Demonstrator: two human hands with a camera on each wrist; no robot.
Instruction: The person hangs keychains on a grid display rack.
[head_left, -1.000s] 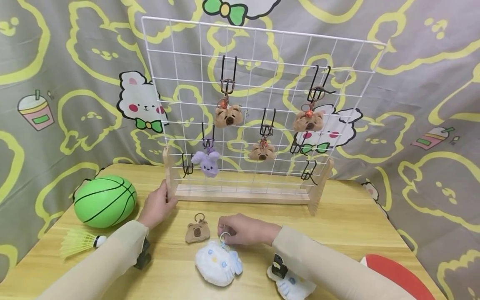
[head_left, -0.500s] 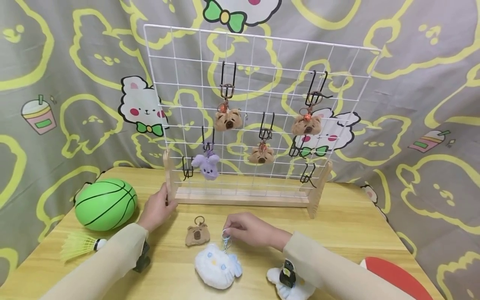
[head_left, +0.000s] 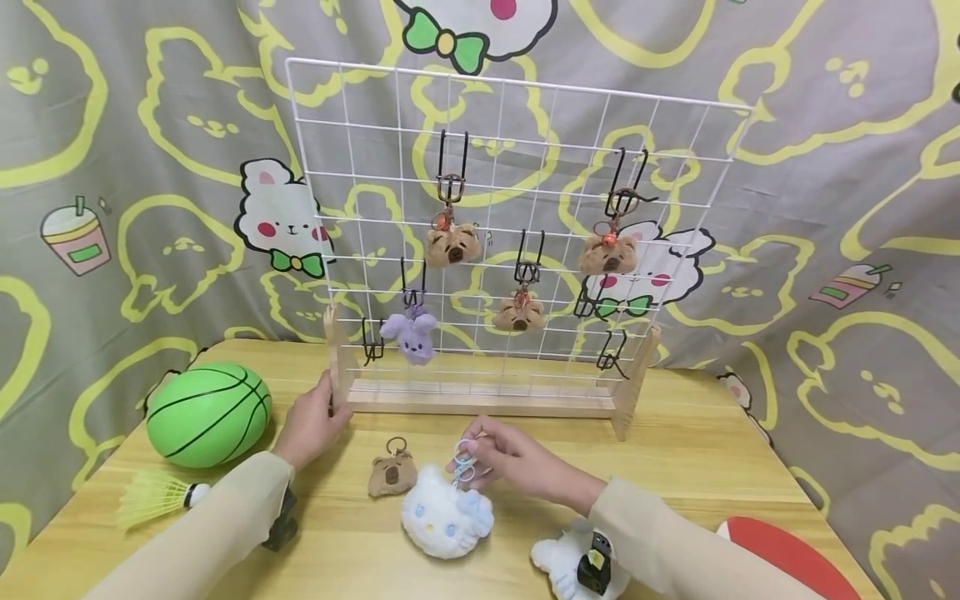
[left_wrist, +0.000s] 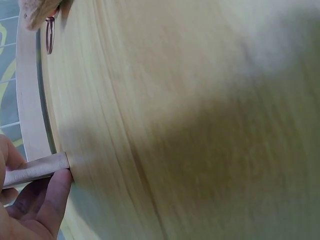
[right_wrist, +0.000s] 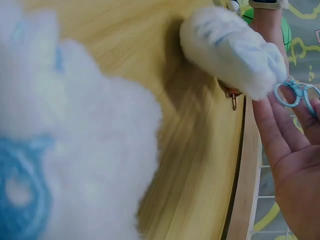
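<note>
Right hand (head_left: 517, 458): fingers pinched on ring (head_left: 464, 463) of white keychain (head_left: 444, 525), in front of rack (head_left: 483, 407), probably so plush dangles. Left hand (head_left: 311, 425): fingers closed round rack's left wooden leg (head_left: 337, 358), likely steadying it.

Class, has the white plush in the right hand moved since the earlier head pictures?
Yes: in view, the white plush shifted slightly right and up, closer to the wooden base.

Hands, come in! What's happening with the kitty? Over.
Left hand grips rack. Right hand holds kitty by its ring. Possible snag: brown plush close beside kitty. Over.
</note>
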